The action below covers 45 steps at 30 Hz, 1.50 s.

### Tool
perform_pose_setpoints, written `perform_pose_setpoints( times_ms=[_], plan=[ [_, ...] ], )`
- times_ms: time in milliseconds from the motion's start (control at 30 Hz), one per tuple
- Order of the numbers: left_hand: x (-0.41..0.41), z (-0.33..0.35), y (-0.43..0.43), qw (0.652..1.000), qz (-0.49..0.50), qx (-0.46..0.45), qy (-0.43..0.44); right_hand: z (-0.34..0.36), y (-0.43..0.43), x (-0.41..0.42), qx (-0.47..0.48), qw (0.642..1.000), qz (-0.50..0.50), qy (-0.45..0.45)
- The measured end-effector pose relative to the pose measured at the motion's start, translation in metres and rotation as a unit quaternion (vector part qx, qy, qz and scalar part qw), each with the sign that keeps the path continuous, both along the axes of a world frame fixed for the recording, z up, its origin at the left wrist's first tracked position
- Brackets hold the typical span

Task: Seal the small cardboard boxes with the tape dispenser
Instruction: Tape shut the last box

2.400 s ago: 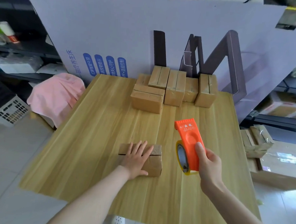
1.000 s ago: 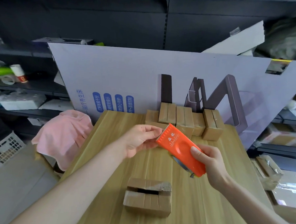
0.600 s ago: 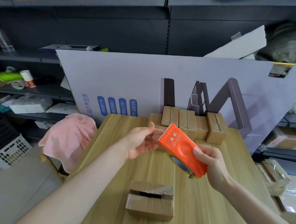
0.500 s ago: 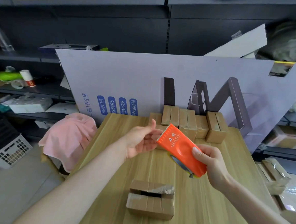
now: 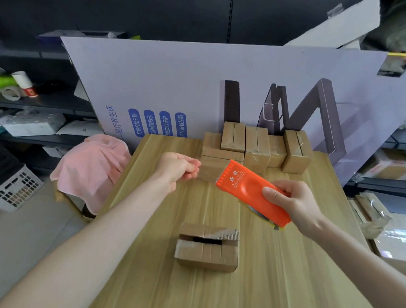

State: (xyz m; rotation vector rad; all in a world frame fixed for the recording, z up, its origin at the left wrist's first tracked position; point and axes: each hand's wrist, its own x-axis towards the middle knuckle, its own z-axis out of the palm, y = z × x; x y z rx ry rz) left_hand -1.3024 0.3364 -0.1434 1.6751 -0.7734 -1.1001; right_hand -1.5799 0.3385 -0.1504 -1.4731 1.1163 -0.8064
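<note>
A large printed cardboard sheet stands on edge at 12 o'clock, behind the far edge of the wooden worktop, which fills the lower middle of the view. Off the worktop at 9 to 10 o'clock, a pink cloth is draped over something low. Further out at 9 o'clock sits a white slotted crate. On the worktop at 12 to 1 o'clock, a cluster of closed boxes is packed together against the sheet, some upright and some flat. Nearer the person, toward 6 o'clock, a single small cardboard box lies alone. Its top flaps do not meet: a dark gap shows between them, and a torn corrugated edge sticks out at its right. At about 2 o'clock from this box, the orange tape dispenser is held off the surface, its toothed end pointing to 10 o'clock. The right hand grips its rear half, thumb on top and fingers wrapped round the far side. The left hand hovers at 11 o'clock from the box, apart from the dispenser's teeth. Its fingers are curled, tips drawn to the thumb; whether they pinch anything cannot be told.
</note>
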Motion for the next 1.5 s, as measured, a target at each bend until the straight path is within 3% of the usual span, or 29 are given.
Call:
perform_pose_setpoints(
  times_ms=[100, 233, 433, 567, 967, 1100, 1267, 1400, 1500],
  plan=[
    [0.045, -0.026, 0.011, 0.997, 0.067, 0.030, -0.008, -0.018, 0.001, -0.035, 0.012, 0.998, -0.008, 0.055],
    [0.060, -0.087, 0.046, 0.991, 0.069, 0.116, 0.003, -0.048, 0.009, -0.058, 0.057, 0.986, 0.028, 0.156],
    [0.041, -0.149, 0.077, 0.985, 0.114, 0.130, 0.006, -0.076, 0.000, -0.051, 0.044, 0.946, 0.057, 0.317],
    [0.034, -0.175, 0.083, 0.977, 0.164, 0.138, 0.008, -0.087, -0.010, -0.037, 0.002, 0.899, 0.089, 0.428],
    [0.029, -0.233, 0.093, 0.957, 0.210, 0.200, 0.026, -0.132, -0.016, -0.007, -0.036, 0.812, 0.121, 0.570],
    [0.022, -0.248, 0.088, 0.953, 0.214, 0.214, 0.033, -0.135, -0.018, -0.005, -0.048, 0.800, 0.118, 0.587],
    [0.012, -0.255, 0.087, 0.960, 0.128, 0.233, -0.088, -0.138, -0.017, 0.000, -0.038, 0.798, 0.117, 0.590],
    [0.010, -0.250, 0.094, 0.926, 0.059, 0.332, -0.168, -0.137, -0.015, 0.001, -0.050, 0.795, 0.113, 0.594],
    [-0.006, -0.244, 0.098, 0.955, 0.103, 0.221, -0.168, -0.139, -0.014, 0.000, -0.053, 0.794, 0.113, 0.596]
  ],
)
